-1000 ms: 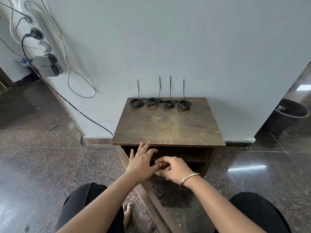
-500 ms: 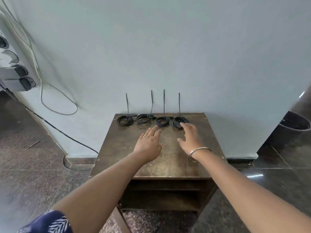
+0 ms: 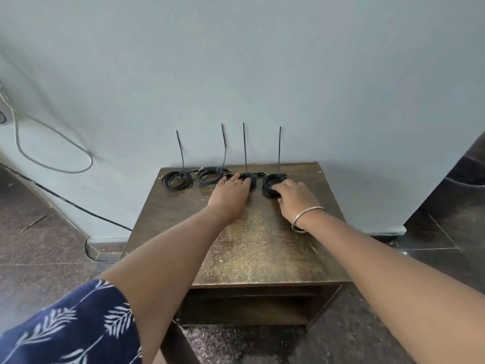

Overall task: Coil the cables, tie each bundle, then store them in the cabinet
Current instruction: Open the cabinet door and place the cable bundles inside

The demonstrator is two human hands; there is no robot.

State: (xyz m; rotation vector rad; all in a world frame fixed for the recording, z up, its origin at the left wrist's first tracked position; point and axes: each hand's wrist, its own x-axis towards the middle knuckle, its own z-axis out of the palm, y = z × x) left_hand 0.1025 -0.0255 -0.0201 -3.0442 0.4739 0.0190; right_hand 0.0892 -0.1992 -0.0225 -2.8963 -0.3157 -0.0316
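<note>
Four black coiled cable bundles lie in a row at the back of the brown cabinet top (image 3: pixel 262 245), each with a tie tail standing up against the wall. The first bundle (image 3: pixel 177 179) and the second bundle (image 3: pixel 208 176) lie untouched on the left. My left hand (image 3: pixel 231 191) lies with straight fingers over the third bundle (image 3: pixel 253 177), hiding most of it. My right hand (image 3: pixel 295 199) touches the near rim of the fourth bundle (image 3: pixel 269 181) with bent fingers.
Below the top, the cabinet's compartment (image 3: pixel 249 306) stands open and dark, its door (image 3: pixel 181 342) swung out at the lower left. A grey cable loop (image 3: pixel 52 153) hangs on the left wall. A black cord (image 3: pixel 78 206) runs along the floor. A dark bin (image 3: pixel 467 174) stands at the right.
Both hands went from the cabinet's open front up over the top to the back row. They now touch the third and fourth bundles. The view moved closer.
</note>
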